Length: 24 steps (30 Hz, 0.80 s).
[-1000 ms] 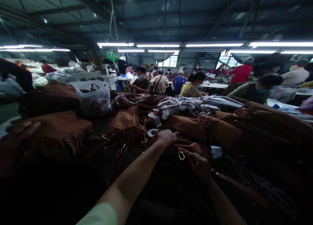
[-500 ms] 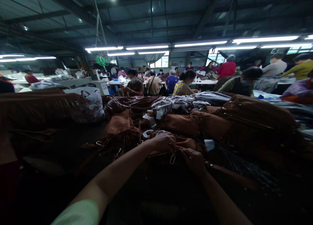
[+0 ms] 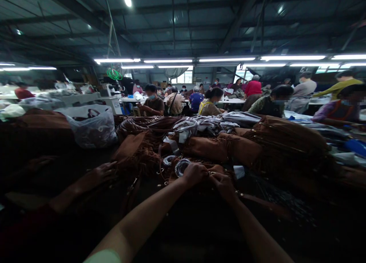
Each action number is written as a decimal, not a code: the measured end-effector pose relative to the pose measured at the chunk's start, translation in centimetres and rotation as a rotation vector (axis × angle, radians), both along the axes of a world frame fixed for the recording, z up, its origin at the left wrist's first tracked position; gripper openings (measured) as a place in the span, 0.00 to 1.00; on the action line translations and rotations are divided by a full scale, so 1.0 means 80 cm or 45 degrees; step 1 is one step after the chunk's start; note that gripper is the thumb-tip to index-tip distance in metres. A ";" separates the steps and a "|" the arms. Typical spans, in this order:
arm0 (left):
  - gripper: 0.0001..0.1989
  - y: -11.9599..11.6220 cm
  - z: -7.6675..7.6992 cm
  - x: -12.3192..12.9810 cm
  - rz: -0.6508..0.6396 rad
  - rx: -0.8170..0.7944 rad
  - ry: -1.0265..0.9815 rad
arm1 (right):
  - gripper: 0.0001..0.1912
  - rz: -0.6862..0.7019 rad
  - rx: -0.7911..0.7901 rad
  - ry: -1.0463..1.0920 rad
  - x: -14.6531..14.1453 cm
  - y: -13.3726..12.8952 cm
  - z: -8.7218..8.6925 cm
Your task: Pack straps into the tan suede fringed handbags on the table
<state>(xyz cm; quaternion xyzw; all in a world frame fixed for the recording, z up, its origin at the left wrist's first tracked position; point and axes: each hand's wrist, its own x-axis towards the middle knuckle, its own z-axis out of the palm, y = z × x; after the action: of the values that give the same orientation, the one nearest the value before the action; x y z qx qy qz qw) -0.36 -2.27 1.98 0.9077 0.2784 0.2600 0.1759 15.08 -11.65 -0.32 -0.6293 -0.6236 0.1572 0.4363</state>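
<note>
You're working both hands together at 12 o'clock on a fringed brown suede bag (image 3: 208,148). L hand (image 3: 195,175) and R hand (image 3: 223,186) are curling around its small metal clasp (image 3: 212,173); can't tell if either grip's shut on it.

I'm watching through the one camera worn on the person's head, a wide view tilted forward and down. The heap of brown fringed suede bags (image 3: 225,146) sits close, across the middle of the frame. Beyond that heap, the workbenches (image 3: 231,101) and seated workers (image 3: 153,102) lie well back, under the factory ceiling (image 3: 183,22).
</note>
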 end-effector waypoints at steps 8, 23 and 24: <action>0.09 -0.011 0.003 -0.006 0.040 0.063 -0.121 | 0.15 0.015 -0.182 0.090 0.004 0.013 0.018; 0.13 -0.003 0.012 -0.004 0.095 -0.267 0.053 | 0.19 0.056 -0.123 -0.043 0.004 0.013 0.004; 0.13 -0.001 0.015 0.000 0.129 -0.348 0.097 | 0.19 0.060 -0.133 -0.044 0.005 0.013 0.003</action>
<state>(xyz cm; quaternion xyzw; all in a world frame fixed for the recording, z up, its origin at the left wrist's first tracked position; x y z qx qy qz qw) -0.39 -2.37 3.21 0.8693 0.3631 0.1934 0.2739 15.45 -10.63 -0.06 -0.6388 -0.6366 0.1890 0.3884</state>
